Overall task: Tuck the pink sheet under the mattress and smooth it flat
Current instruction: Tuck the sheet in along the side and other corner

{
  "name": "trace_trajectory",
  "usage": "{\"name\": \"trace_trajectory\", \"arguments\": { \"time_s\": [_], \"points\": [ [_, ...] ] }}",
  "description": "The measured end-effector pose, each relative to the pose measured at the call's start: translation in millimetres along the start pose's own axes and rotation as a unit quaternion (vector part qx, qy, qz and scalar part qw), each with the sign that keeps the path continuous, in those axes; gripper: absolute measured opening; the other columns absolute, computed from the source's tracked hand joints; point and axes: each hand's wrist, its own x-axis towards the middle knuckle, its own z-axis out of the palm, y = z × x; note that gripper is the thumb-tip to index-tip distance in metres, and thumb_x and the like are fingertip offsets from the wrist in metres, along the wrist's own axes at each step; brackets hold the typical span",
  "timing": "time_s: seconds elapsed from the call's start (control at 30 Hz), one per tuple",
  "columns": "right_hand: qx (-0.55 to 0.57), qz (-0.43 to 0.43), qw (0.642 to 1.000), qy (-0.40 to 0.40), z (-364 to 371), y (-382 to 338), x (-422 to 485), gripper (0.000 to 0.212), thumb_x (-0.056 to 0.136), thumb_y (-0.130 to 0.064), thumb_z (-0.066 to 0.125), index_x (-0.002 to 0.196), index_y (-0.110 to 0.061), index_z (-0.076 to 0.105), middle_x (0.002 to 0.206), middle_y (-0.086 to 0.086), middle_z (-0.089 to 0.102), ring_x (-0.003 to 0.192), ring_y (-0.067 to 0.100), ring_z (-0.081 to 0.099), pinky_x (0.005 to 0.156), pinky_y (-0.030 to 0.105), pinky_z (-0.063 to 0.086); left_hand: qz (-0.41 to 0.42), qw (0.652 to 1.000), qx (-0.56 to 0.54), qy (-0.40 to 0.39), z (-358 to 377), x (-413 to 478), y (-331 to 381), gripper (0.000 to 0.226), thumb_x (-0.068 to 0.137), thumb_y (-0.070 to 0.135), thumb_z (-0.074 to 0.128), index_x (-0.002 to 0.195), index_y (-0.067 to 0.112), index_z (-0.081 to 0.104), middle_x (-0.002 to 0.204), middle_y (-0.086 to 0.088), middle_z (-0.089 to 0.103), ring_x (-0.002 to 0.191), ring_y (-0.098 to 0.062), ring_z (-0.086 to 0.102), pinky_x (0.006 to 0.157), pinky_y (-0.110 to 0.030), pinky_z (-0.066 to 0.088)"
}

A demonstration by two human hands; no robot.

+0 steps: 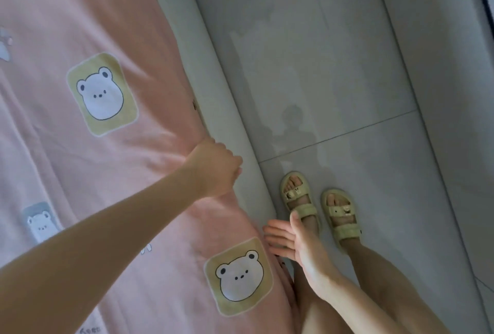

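The pink sheet (88, 151) covers the bed on the left side of the view, and it reaches to the edge of the mattress, where its border lies along the pale grey bed frame (232, 130). Nearest to the camera, a yellow patch with a white bear face (239, 276) is printed on the sheet close to that edge. Just beside this patch, the right hand (294, 242) is at the side of the bed with the fingers stretched and spread, so its grip is wide and it holds nothing; if the fingertips touch the sheet edge, I cannot tell. Behind this hand, the person's two feet stand on the floor in pale green sandals (319, 210), near the bed frame. A little farther, the left arm goes across the sheet, and the left hand (213, 166) is at the sheet's border with the fingers curled in. Its grip is narrow, and it seems to pinch the fabric, because folds run from it over the sheet, but the fingers are turned away and I cannot tell for sure. Beyond, a second yellow bear patch (101, 94) lies on the sheet. To the right, the grey tiled floor (347, 66) is shiny.
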Motion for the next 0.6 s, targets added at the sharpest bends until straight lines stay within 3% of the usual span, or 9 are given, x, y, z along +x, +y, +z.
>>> {"name": "trace_trajectory", "arguments": {
  "time_s": [0.13,0.27,0.37,0.47,0.53,0.6],
  "points": [
    [-0.012,-0.009,1.000,-0.019,1.6,8.6,-17.6,0.052,0.099,-0.041,0.026,0.138,-0.011,0.042,0.127,0.001,0.058,0.118,0.011,0.055,0.105,0.027,0.042,0.021,0.998,-0.026,-0.044,8.5,-13.5,51.0,0.034,0.099,0.030,0.026,0.115,0.013,0.051,0.112,-0.009,0.062,0.106,-0.030,0.055,0.086,-0.036,0.039],
    [-0.033,-0.032,0.997,-0.061,2.9,19.2,-28.4,0.063,0.093,-0.055,0.034,0.146,-0.021,0.029,0.147,-0.001,0.040,0.131,0.007,0.041,0.110,0.023,0.030,0.029,0.989,0.038,-0.142,13.0,-17.4,74.5,0.036,0.101,0.033,0.027,0.121,0.014,0.049,0.108,-0.010,0.062,0.100,-0.031,0.059,0.072,-0.039,0.045],
    [-0.020,-0.034,0.996,-0.077,3.8,29.2,-26.3,0.064,0.090,-0.055,0.034,0.145,-0.024,0.030,0.147,-0.006,0.040,0.130,0.002,0.040,0.106,0.016,0.031,0.016,0.988,0.052,-0.147,15.2,-20.7,79.8,0.038,0.101,0.035,0.026,0.122,0.013,0.048,0.103,-0.007,0.063,0.096,-0.028,0.060,0.073,-0.036,0.045],
    [0.008,-0.022,0.995,-0.101,28.3,34.7,-18.6,0.045,0.098,-0.051,0.026,0.140,-0.038,0.037,0.141,-0.015,0.047,0.127,-0.002,0.043,0.108,0.019,0.031,-0.025,0.989,0.038,-0.140,9.8,-29.2,81.6,0.032,0.099,0.032,0.030,0.119,0.017,0.050,0.101,-0.003,0.062,0.095,-0.026,0.061,0.075,-0.035,0.049],
    [-0.018,-0.031,0.991,-0.129,54.6,34.0,-6.3,0.051,0.086,-0.072,0.029,0.132,-0.053,0.043,0.134,-0.023,0.052,0.128,-0.002,0.043,0.114,0.030,0.027,-0.037,0.987,0.024,-0.152,6.5,-33.0,76.4,0.031,0.101,0.029,0.028,0.118,0.020,0.052,0.104,-0.005,0.064,0.097,-0.026,0.061,0.082,-0.036,0.051],
    [0.016,-0.008,0.989,-0.144,72.9,33.2,5.2,0.069,0.067,-0.088,0.039,0.125,-0.054,0.050,0.131,-0.016,0.057,0.125,0.005,0.050,0.113,0.036,0.032,-0.047,0.984,-0.003,-0.170,3.9,-35.1,71.4,0.036,0.102,0.031,0.022,0.116,0.020,0.054,0.108,-0.006,0.063,0.101,-0.027,0.059,0.088,-0.038,0.049]
  ]
}}
